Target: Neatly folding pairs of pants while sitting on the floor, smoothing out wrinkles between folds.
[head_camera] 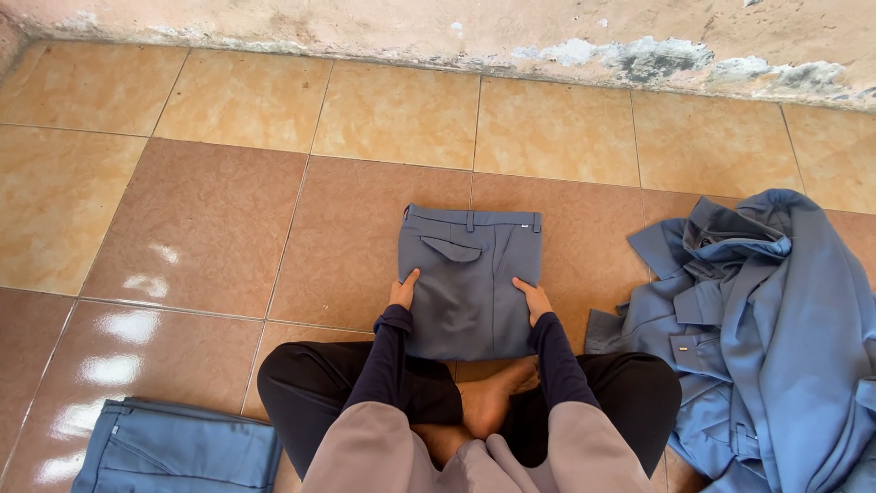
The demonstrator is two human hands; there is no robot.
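Head view: left hand (402, 292) and right hand (533, 299) press flat on trousers' (469, 274) side edges; shirts (766, 329) at 3 o'clock run off-frame; floor (201, 228) open toward 10.

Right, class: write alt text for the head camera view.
A seated person's left hand and right hand press the sides of folded grey-blue trousers on a tan tiled floor. A heap of blue garments lies right, folded blue trousers lower left.
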